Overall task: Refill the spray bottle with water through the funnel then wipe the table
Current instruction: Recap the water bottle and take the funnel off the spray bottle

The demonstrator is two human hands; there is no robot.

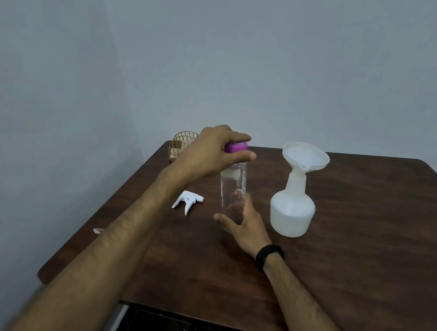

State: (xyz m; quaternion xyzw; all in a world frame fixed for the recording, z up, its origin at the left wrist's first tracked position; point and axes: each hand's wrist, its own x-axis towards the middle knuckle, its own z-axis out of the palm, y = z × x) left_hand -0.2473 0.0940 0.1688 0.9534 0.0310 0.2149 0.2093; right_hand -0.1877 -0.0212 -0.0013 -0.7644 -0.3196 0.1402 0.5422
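Funnel (305, 156) seated in spray bottle (292, 207); left hand (210, 153) gripping purple cap (236, 147), right hand (245, 222) clasping water bottle (232, 188); pouring, wiping ahead.

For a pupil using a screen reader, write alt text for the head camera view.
The left hand grips the purple cap of a clear water bottle while the right hand steadies its base on a brown table. Beside it stands a white spray bottle with a funnel in its neck; its trigger head lies apart.
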